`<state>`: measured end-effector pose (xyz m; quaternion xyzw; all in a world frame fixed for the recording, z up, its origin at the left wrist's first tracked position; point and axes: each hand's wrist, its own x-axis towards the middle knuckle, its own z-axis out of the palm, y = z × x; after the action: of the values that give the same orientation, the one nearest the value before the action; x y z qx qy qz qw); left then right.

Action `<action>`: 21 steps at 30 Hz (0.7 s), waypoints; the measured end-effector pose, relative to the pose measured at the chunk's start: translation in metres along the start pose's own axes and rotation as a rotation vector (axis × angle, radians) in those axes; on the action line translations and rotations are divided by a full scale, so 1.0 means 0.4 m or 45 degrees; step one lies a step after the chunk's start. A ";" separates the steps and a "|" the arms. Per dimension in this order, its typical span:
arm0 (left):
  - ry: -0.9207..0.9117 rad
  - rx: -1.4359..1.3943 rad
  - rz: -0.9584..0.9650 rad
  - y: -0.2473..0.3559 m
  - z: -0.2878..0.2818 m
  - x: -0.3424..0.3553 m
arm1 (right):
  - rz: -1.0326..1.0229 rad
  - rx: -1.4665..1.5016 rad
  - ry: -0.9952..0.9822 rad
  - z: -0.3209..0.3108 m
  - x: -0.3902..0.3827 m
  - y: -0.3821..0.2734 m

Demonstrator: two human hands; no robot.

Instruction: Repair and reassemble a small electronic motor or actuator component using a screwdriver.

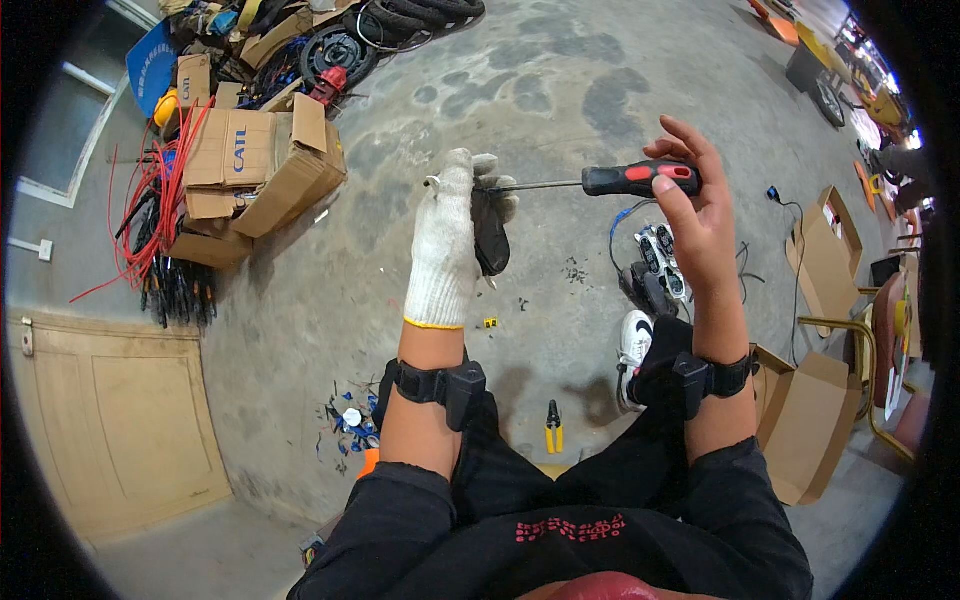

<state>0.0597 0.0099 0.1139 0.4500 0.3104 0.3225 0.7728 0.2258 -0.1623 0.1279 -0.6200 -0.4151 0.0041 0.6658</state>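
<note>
In a white knitted glove, my left hand (443, 235) is closed around a dark, elongated part (491, 238) whose kind I cannot make out. Its lower end sticks out below the gloved fingers. My bare right hand (708, 215) grips a screwdriver (612, 181) by the end of its black and red handle, thumb below and some fingers raised. The metal shaft runs level to the left, and its tip reaches the dark part, where the glove hides the contact. Both hands are held up above the concrete floor.
Yellow-handled wire strippers (554, 430) lie between my legs. A silver and black assembly with cables (660, 262) is on the floor beyond my white shoe (634, 350). Cardboard boxes (250, 165) and red cable (150, 215) crowd the left; an opened carton (815, 420) and chair (885, 350) stand right.
</note>
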 end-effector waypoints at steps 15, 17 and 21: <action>-0.020 0.034 -0.005 -0.001 -0.002 0.002 | 0.283 0.086 -0.037 -0.010 -0.002 -0.016; -0.016 0.027 -0.004 0.000 0.002 -0.003 | 0.635 0.059 0.001 -0.016 -0.002 -0.021; -0.002 0.061 -0.037 0.002 0.005 -0.006 | 0.206 0.036 -0.013 0.000 -0.002 -0.015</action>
<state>0.0598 0.0073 0.1159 0.4639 0.3239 0.3033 0.7667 0.2224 -0.1641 0.1325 -0.6420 -0.3670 0.0669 0.6698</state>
